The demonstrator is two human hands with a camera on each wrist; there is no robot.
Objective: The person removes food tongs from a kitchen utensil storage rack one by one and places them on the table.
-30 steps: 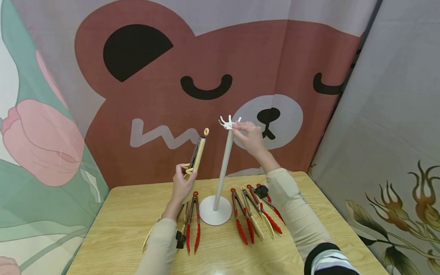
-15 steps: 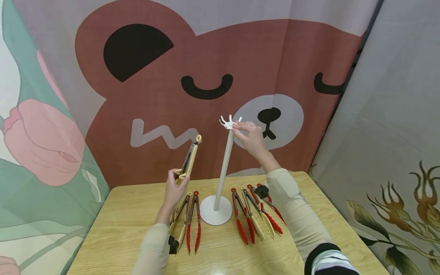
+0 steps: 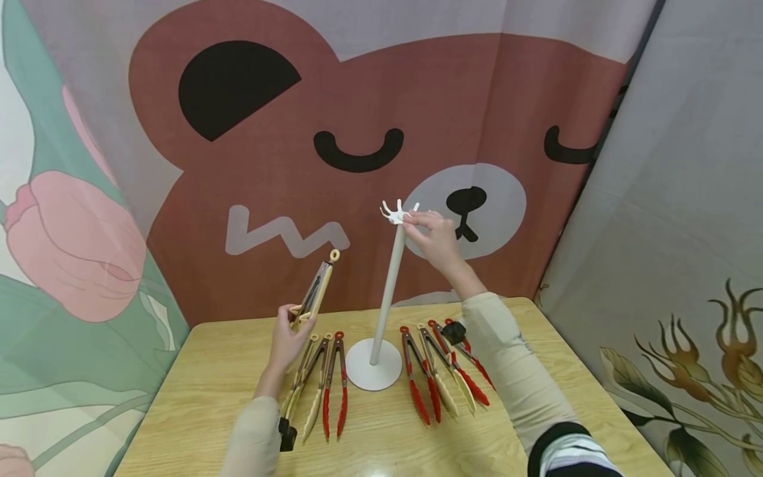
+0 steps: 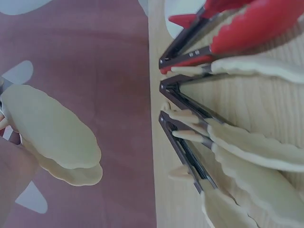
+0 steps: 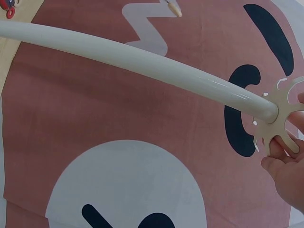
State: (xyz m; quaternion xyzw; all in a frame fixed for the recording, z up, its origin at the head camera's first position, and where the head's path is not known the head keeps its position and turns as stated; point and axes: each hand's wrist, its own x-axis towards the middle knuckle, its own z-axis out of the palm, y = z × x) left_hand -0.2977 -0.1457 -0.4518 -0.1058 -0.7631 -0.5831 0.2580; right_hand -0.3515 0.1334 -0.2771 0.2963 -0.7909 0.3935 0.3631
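My left hand [image 3: 289, 344] grips a pair of cream-tipped tongs [image 3: 324, 286] around their lower part, the cream hanging ring pointing up. These tongs are tilted and their arms lie close together; in the left wrist view their scalloped cream heads [image 4: 54, 128] hang off to the left, apart from the table. At the top of a white stand [image 3: 386, 298], my right hand [image 3: 438, 240] pinches the multi-hook holder [image 3: 395, 215]. The right wrist view has thumb and fingers on a prong of the holder [image 5: 277, 116]. Nothing hangs from its visible hooks.
On the wooden table [image 3: 191, 397], red tongs [image 3: 343, 397] and cream tongs [image 3: 312, 417] lie left of the round white base [image 3: 357, 377]. Several more, including red tongs [image 3: 417, 397] and cream tongs [image 3: 446, 395], lie to its right. A printed curtain [image 3: 256, 185] hangs behind.
My left hand has moved left and down with the cream tongs, away from the holder, uncovering more tongs on the table. The right hand has stayed on the holder.
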